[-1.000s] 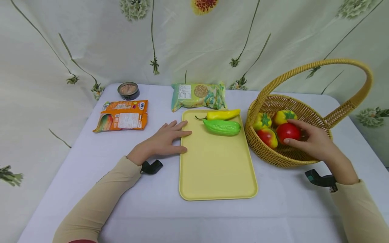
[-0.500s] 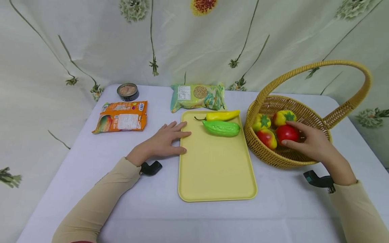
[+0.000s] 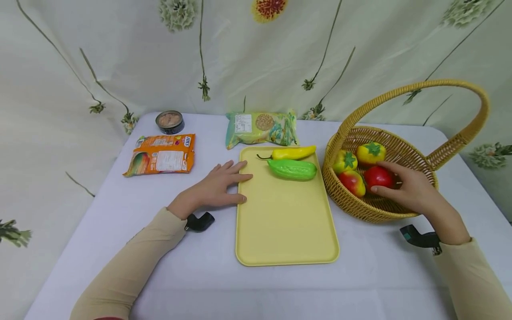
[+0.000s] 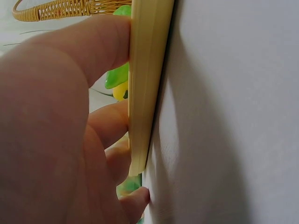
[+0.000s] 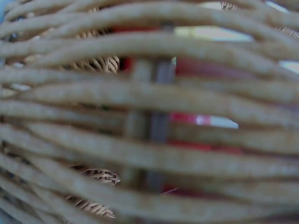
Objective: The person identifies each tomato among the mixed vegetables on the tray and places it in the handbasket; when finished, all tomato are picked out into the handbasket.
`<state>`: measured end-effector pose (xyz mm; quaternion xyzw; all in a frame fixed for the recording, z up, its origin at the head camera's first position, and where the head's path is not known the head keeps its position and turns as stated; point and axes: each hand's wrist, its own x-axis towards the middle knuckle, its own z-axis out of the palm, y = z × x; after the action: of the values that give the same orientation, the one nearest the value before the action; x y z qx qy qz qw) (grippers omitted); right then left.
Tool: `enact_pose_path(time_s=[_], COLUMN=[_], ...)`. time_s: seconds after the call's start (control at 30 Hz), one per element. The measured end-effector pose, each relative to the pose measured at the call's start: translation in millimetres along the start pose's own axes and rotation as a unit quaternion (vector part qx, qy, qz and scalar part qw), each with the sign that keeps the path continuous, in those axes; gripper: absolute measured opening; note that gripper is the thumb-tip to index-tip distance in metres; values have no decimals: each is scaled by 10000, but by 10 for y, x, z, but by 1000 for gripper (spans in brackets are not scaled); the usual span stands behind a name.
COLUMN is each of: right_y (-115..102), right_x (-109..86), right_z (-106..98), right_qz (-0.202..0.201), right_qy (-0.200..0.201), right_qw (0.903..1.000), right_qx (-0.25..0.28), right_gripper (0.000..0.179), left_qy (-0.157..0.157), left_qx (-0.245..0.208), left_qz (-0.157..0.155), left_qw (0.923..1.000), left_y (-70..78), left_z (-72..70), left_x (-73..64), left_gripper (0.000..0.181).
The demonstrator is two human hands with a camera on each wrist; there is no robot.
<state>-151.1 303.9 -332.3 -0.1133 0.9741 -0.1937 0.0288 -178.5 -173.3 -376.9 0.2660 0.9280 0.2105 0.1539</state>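
In the head view my right hand [image 3: 412, 189] reaches over the near rim of the wicker basket [image 3: 376, 215], thumb and fingers curled round a shiny red round fruit [image 3: 379, 178]. Two yellow fruits with green leafy tops, one at the back [image 3: 371, 153], and a red-and-yellow fruit [image 3: 352, 183] lie beside it. The right wrist view is filled by blurred wicker, with red showing through the gaps. My left hand [image 3: 216, 184] lies with fingers spread, fingertips touching the left edge of the yellow tray [image 3: 286, 222]. On the tray are a yellow chili pepper [image 3: 294, 153] and a green ridged cucumber-like vegetable [image 3: 293, 170].
The basket's tall arched handle [image 3: 416, 84] rises above the right hand. Behind the tray lies a green-yellow food packet [image 3: 262, 128]. An orange snack bag [image 3: 161, 154] and an opened tin can [image 3: 170, 122] are at the back left of the white-covered table.
The yellow fruit at the back of the basket has shifted slightly left, away from the right hand. The left hand and the tray have stayed put.
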Motion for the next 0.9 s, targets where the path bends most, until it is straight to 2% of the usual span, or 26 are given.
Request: enact_pose_path(time_s=[0.37,0.9], right_y=[47,26], right_x=[3,27], right_z=[13,-14], right_qz=[91,124], right_qy=[-160,-116], right_qw=[9998,9998], right_qx=[35,100], right_gripper=[71,68], left_qy=[-76,-16], left_qx=[34,29], left_qz=[-41,-53], left_qw=[10000,10000], left_y=[5,8], left_z=[16,-7], left_x=[20,-3], left_gripper=[70,68])
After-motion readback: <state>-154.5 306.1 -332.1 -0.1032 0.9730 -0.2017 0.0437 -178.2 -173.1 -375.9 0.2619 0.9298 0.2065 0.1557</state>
